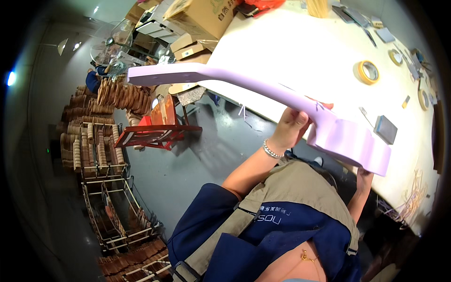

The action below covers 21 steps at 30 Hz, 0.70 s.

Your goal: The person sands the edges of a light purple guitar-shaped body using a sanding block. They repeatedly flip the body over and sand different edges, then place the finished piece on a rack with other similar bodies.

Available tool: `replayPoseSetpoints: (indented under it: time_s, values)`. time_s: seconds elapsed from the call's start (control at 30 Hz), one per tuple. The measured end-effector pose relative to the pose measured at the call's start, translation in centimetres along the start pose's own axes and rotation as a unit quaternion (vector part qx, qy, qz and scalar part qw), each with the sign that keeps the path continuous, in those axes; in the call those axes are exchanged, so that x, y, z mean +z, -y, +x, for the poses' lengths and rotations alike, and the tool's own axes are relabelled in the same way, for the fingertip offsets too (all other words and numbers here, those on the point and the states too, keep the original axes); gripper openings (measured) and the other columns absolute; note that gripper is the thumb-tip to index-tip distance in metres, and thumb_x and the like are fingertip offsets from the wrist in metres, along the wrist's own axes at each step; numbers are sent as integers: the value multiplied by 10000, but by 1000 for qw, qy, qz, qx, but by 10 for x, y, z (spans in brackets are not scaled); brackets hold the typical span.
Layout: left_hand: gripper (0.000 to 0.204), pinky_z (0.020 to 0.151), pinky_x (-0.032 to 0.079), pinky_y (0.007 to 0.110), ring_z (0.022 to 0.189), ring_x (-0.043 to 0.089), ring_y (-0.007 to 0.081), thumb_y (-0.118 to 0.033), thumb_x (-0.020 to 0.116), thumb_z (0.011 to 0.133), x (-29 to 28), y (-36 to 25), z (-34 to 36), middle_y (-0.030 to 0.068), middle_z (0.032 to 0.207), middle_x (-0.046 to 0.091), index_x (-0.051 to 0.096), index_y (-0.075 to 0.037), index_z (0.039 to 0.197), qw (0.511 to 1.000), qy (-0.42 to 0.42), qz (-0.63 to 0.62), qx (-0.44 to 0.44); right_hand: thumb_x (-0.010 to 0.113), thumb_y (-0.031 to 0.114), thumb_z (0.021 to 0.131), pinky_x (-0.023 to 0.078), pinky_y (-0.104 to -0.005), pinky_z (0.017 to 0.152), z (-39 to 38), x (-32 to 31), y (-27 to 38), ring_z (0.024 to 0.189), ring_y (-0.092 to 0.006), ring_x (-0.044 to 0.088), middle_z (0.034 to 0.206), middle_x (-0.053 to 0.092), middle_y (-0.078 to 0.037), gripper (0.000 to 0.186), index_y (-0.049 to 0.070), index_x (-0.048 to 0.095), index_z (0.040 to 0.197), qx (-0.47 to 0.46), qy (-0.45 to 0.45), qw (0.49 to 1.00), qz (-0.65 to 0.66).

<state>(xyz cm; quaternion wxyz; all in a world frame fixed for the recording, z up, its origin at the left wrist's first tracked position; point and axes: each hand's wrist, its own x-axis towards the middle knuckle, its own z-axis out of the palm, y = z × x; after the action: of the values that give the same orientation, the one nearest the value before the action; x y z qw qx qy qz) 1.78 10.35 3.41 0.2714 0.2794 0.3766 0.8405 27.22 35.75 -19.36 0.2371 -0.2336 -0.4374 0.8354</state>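
Note:
A light purple ukulele (282,94), with no strings showing, is held up in front of me, its headstock pointing to the far left. My left hand (293,126) is closed around the neck where it joins the body, thumb on the near side and fingertips showing beyond. At the body's lower end, my right hand (363,178) supports it from beneath; most of those fingers are hidden by the ukulele. The body hangs over the near edge of the white table (291,42).
On the table are a yellow tape roll (367,72), a grey sanding block (385,129) and scattered small tools. A red wooden chair (159,124) stands left. Racks of wooden instrument parts (101,150) line the floor, with cardboard boxes (202,21) behind. Another person (93,81) is far left.

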Motion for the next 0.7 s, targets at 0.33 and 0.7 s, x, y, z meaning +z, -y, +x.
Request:
replayPoseSetpoints:
  time_s: [0.33, 0.7]
  values:
    - [545, 808, 541, 336, 966, 620, 203, -443, 187, 973, 16, -30, 7, 162, 1418, 341, 141, -105, 1398, 983, -65, 164, 45, 235, 510, 963, 335, -392, 1010, 7, 75, 59, 1218, -267, 407, 1352, 404, -132, 655, 12, 295, 1384, 37, -93, 995, 29]
    - [555, 926, 464, 438, 994, 600, 284, -380, 495, 916, 5, -49, 22, 128, 1021, 573, 303, -68, 1332, 983, -18, 93, 154, 296, 576, 908, 375, -308, 503, 14, 95, 39, 603, -223, 508, 886, 546, -102, 610, 57, 464, 1181, 119, -27, 992, -2]
